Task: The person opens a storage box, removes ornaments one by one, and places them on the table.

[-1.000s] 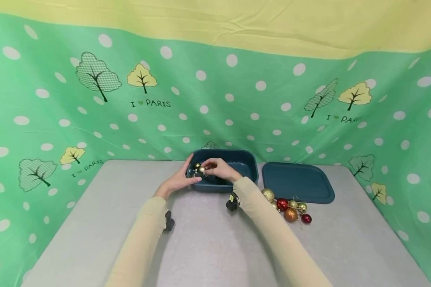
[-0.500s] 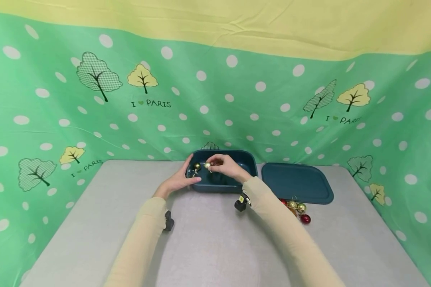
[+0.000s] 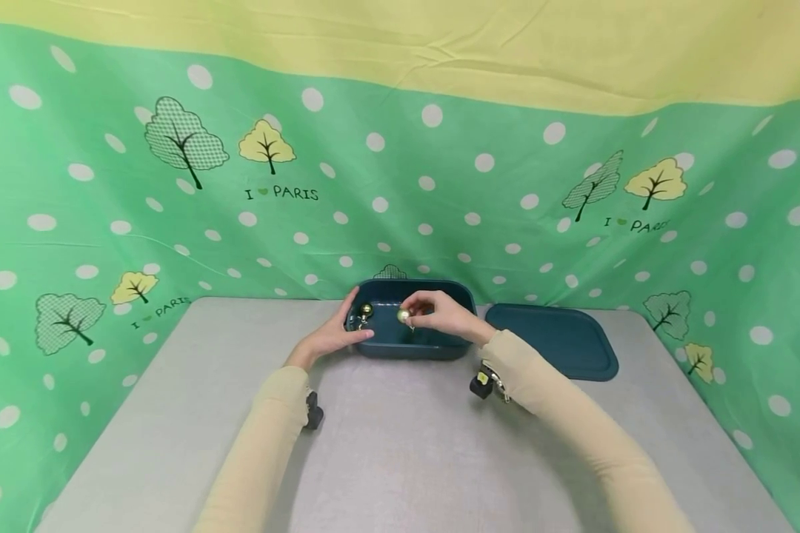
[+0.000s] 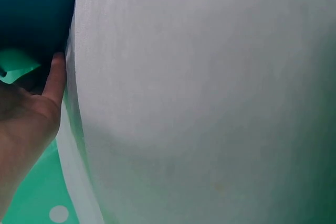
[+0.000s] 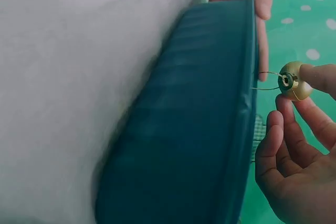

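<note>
A dark blue plastic box [image 3: 416,352] stands at the back of the table. My left hand [image 3: 333,334] rests at its left end, with thumb and fingers spread along the rim and the side. In the left wrist view, a straight finger [image 4: 55,77] of that hand lies against the box. My right hand [image 3: 440,311] pinches a small pale gold Christmas bauble [image 3: 404,316] over the box opening. A thin gold hanging loop trails from the bauble's cap [image 5: 286,81] in the right wrist view. Another shiny gold bauble [image 3: 367,310] is inside the box, near the left hand.
A flat dark blue lid [image 3: 560,340] lies to the right of the box, partly covered by my right forearm. The grey table [image 3: 400,444] ends at a green dotted curtain [image 3: 480,192] behind. Small black wrist cameras [image 3: 481,385] hang below both wrists.
My right hand has moved right with the pale gold bauble, away from the box's left end. The pile of red, gold and orange baubles is now hidden behind my right forearm. My left hand stays put.
</note>
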Demonstrator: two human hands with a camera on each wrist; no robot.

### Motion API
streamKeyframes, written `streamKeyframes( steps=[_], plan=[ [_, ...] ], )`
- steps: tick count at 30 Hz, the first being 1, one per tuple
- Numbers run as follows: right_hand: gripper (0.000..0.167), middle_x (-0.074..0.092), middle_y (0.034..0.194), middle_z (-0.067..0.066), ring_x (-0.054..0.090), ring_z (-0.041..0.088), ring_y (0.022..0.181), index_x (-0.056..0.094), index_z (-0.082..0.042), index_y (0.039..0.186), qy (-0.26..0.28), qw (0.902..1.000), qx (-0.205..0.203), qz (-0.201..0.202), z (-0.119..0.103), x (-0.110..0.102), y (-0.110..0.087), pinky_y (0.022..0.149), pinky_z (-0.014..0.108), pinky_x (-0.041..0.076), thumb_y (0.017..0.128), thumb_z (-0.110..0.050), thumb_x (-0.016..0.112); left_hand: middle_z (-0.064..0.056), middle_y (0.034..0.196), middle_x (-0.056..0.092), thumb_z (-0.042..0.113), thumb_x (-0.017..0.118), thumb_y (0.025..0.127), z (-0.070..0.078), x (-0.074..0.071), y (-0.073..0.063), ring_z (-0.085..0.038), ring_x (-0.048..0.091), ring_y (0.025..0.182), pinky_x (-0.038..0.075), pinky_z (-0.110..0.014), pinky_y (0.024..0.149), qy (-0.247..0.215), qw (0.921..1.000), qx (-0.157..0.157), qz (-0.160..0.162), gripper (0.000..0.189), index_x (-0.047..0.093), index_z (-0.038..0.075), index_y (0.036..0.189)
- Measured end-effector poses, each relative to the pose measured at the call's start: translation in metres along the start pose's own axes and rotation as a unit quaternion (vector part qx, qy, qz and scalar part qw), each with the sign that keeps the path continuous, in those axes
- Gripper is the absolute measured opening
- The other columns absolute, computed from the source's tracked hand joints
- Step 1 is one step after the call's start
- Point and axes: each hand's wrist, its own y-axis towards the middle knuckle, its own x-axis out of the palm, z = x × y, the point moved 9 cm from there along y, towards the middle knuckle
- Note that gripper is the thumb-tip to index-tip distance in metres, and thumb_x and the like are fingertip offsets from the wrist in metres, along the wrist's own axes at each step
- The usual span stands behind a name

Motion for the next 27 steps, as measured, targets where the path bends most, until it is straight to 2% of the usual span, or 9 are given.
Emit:
streamKeyframes(
  steps=[4, 8, 13, 16, 21, 23, 27],
  plan=[
    [0.026, 0.065, 0.101, 0.009, 0.058, 0.023, 0.090, 0.065, -0.001, 0.116, -0.016, 0.9996, -0.020, -0.011, -0.012, -0.006, -0.015, 0.079, 0.037, 0.050, 0.091, -0.008, 0.067, -0.014, 0.160, -0.006, 0.026, 0.071, 0.088, -0.001, 0.000, 0.000, -0.042, 0.003, 0.143, 0.010, -0.058, 0.112, 0.002, 1.0000, -0.007, 0.001, 0.103, -0.007, 0.031, 0.156],
    [0.025, 0.065, 0.100, 0.007, 0.058, 0.023, 0.089, 0.065, -0.002, 0.115, -0.019, 0.9990, -0.034, -0.023, -0.017, -0.009, -0.029, 0.079, 0.040, 0.050, 0.091, -0.008, 0.066, -0.014, 0.160, -0.007, 0.029, 0.072, 0.087, -0.001, 0.001, 0.000, -0.043, 0.003, 0.143, 0.010, -0.059, 0.111, 0.006, 0.9999, -0.009, -0.001, 0.105, -0.007, 0.032, 0.155],
    [0.025, 0.064, 0.100, 0.007, 0.057, 0.024, 0.090, 0.064, -0.003, 0.116, -0.007, 0.9995, -0.018, -0.024, -0.017, -0.014, -0.047, 0.075, 0.037, 0.051, 0.092, -0.008, 0.066, -0.017, 0.160, -0.007, 0.028, 0.072, 0.087, 0.001, 0.001, -0.001, -0.045, 0.003, 0.142, 0.010, -0.061, 0.111, 0.004, 1.0000, -0.004, -0.004, 0.105, -0.008, 0.029, 0.156],
    [0.026, 0.063, 0.100, 0.012, 0.057, 0.029, 0.091, 0.063, 0.001, 0.117, -0.003, 0.9998, -0.010, -0.018, -0.024, -0.019, -0.060, 0.078, 0.041, 0.050, 0.092, -0.005, 0.065, -0.017, 0.160, -0.007, 0.028, 0.073, 0.087, 0.000, 0.001, 0.000, -0.045, 0.004, 0.142, 0.010, -0.061, 0.111, 0.002, 1.0000, -0.006, -0.003, 0.105, -0.007, 0.029, 0.156],
    [0.025, 0.063, 0.099, 0.014, 0.058, 0.032, 0.091, 0.062, 0.002, 0.117, -0.015, 0.9999, -0.005, -0.007, -0.019, -0.028, -0.077, 0.076, 0.041, 0.050, 0.092, -0.003, 0.063, -0.016, 0.160, -0.007, 0.028, 0.073, 0.087, -0.002, 0.001, 0.000, -0.044, 0.004, 0.142, 0.011, -0.060, 0.111, 0.006, 0.9999, -0.009, -0.002, 0.104, -0.006, 0.030, 0.156],
    [0.025, 0.064, 0.099, 0.010, 0.058, 0.028, 0.091, 0.063, -0.002, 0.118, -0.020, 0.9998, -0.002, 0.000, -0.007, -0.032, -0.082, 0.074, 0.037, 0.050, 0.093, -0.007, 0.064, -0.016, 0.160, -0.007, 0.028, 0.072, 0.088, 0.000, 0.001, 0.000, -0.044, 0.004, 0.142, 0.011, -0.060, 0.111, 0.010, 0.9999, -0.010, -0.002, 0.104, -0.007, 0.029, 0.156],
    [0.025, 0.064, 0.100, 0.007, 0.058, 0.026, 0.092, 0.065, -0.007, 0.117, -0.014, 0.9998, 0.000, 0.015, -0.004, -0.041, -0.098, 0.074, 0.036, 0.050, 0.093, -0.013, 0.066, -0.017, 0.159, -0.008, 0.026, 0.071, 0.089, 0.002, 0.001, -0.001, -0.046, 0.004, 0.141, 0.010, -0.061, 0.110, 0.009, 0.9999, -0.004, -0.002, 0.104, -0.008, 0.027, 0.156]
  ],
)
